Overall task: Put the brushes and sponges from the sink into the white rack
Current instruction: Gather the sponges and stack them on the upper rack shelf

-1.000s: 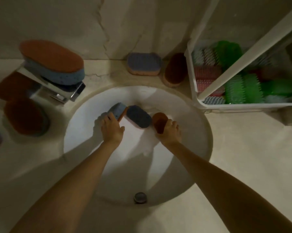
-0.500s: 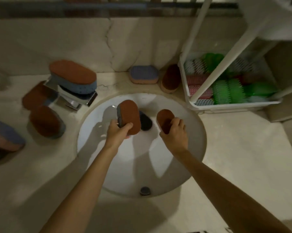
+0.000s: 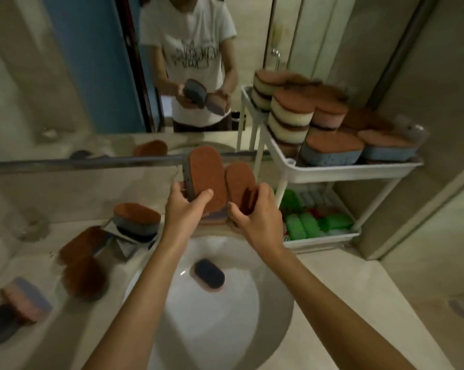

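Note:
My left hand grips a brown-faced sponge held upright above the sink's back rim. My right hand holds a second brown-faced sponge right beside it, the two sponges almost touching. One dark blue sponge still lies in the white sink. The white rack stands to the right; its upper tray carries stacked brown-topped sponges, its lower tray green and red brushes.
A faucet left of the sink has a sponge resting on top. More sponges lie on the left counter. A mirror behind the sink reflects the person holding both sponges. Bare counter lies to the right.
Both hands have lifted their sponges out of the basin and raised them to mirror height, closer together. The view has tilted up, so the rack's upper tray shows.

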Motion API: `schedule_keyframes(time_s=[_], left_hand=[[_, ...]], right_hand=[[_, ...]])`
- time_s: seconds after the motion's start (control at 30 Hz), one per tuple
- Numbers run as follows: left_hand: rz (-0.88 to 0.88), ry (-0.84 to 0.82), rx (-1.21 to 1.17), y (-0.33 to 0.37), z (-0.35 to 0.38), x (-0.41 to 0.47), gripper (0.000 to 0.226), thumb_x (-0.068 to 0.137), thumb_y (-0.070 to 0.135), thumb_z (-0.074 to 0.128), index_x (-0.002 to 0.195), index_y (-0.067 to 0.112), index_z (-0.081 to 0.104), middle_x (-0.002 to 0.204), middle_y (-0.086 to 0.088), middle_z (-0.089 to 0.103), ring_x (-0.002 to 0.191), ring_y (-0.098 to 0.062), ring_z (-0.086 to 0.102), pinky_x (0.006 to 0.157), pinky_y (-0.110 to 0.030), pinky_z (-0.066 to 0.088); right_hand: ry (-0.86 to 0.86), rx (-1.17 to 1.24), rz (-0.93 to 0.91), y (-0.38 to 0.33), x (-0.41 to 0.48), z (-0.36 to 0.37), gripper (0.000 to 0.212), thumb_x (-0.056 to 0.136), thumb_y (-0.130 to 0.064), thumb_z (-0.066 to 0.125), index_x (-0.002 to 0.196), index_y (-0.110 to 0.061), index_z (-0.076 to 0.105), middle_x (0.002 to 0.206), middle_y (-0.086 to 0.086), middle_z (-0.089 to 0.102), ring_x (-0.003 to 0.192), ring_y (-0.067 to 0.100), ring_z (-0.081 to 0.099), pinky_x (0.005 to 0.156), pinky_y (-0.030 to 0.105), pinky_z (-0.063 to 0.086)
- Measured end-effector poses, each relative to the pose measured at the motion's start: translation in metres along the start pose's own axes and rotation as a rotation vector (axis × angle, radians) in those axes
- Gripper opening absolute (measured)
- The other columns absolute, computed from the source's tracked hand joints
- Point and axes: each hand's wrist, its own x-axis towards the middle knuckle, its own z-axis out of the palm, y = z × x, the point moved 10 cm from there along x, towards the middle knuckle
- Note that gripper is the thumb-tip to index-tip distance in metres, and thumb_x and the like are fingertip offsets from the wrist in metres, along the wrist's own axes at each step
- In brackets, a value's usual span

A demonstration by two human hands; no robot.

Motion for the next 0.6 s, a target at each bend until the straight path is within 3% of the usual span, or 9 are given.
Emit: schedule_keyframes(time_s=[0.13,0.3,0.37,0.43,0.6], left_hand=[[0.085,0.038,-0.066,0.057,0.002,0.000,0.044,0.086,0.024,0.062,0.125,0.014,0.045,0.116,-0.004,0.061,0.102,-0.020,0.061,0.084,-0.034,0.052],[0.189,0.075,-0.112,0.125,0.020,0.013,0.044,0.088,0.027,0.060,0.125,0.010,0.044,0.121,-0.007,0.059,0.106,-0.025,0.060,0.083,-0.036,0.054],[0.232,0.049,-0.111,0.150,0.038,0.016,0.045,0.089,0.027,0.058,0.127,0.009,0.041,0.119,-0.003,0.057,0.097,-0.019,0.060,0.074,-0.026,0.055],[0.243,-0.009,-0.132,0.168,0.062,0.021,0.040,0.090,0.025,0.057,0.124,0.010,0.040,0.114,-0.001,0.055,0.081,-0.010,0.057,0.056,-0.012,0.050],[0.128,-0.109,-0.197,0.184,0.129,0.038,0.034,0.091,0.025,0.055,0.115,0.012,0.035,0.117,-0.008,0.053,0.099,-0.023,0.061,0.066,-0.027,0.055]], right_hand=[[0.095,0.013,-0.092,-0.035,0.029,-0.040,0.045,0.079,-0.041,0.067,0.105,-0.010,0.048,0.093,-0.001,0.047,0.079,0.013,0.047,0.064,0.025,0.037],[0.145,0.152,-0.094,-0.054,0.071,-0.086,0.039,0.080,-0.044,0.066,0.093,-0.016,0.041,0.087,0.002,0.054,0.074,0.017,0.052,0.061,0.026,0.036],[0.169,0.183,-0.080,-0.053,0.088,-0.104,0.039,0.080,-0.045,0.065,0.092,-0.015,0.042,0.086,0.004,0.056,0.076,0.020,0.054,0.061,0.028,0.038],[0.187,0.214,-0.051,-0.047,0.105,-0.123,0.038,0.080,-0.044,0.065,0.092,-0.016,0.043,0.088,0.004,0.057,0.079,0.021,0.056,0.064,0.035,0.045],[0.156,0.198,0.117,-0.006,0.150,-0.163,0.040,0.079,-0.046,0.063,0.101,-0.018,0.045,0.099,0.002,0.059,0.091,0.022,0.058,0.079,0.040,0.050]])
